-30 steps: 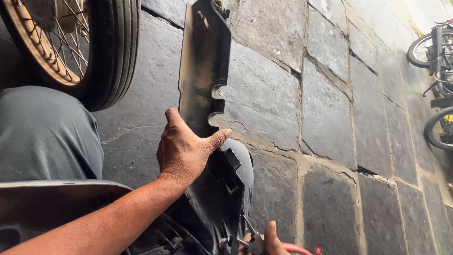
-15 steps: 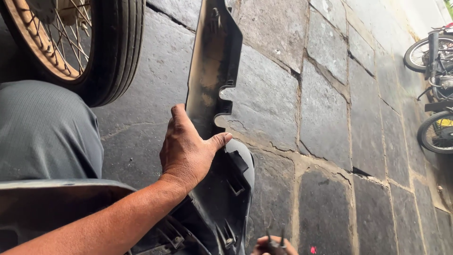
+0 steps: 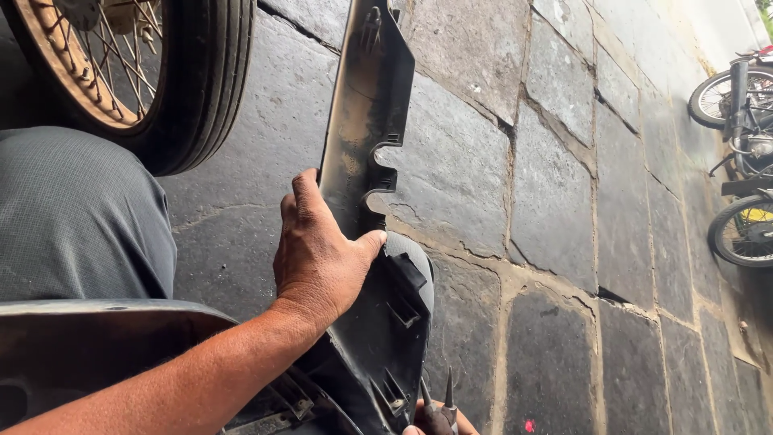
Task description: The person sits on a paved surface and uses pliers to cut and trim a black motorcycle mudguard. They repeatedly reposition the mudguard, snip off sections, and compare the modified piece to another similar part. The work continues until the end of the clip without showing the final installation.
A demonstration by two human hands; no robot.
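Plastic panel (image 3: 366, 161) feels light, stiff; my left hand (image 3: 318, 258) grips its edge, right hand (image 3: 439, 419) holds pliers (image 3: 435, 399)

View: one head-worn camera, no second view to share the scene.
Direction: it looks steeply down and forward over the person's own forearm to the stone paving (image 3: 555, 185).
Nearness: close; the left hand (image 3: 322, 258) fills mid-frame.
Edges: a spoked wheel (image 3: 161, 72) is cut off top left, parked motorcycles (image 3: 741, 153) far right.
Tilt: the frame leans.
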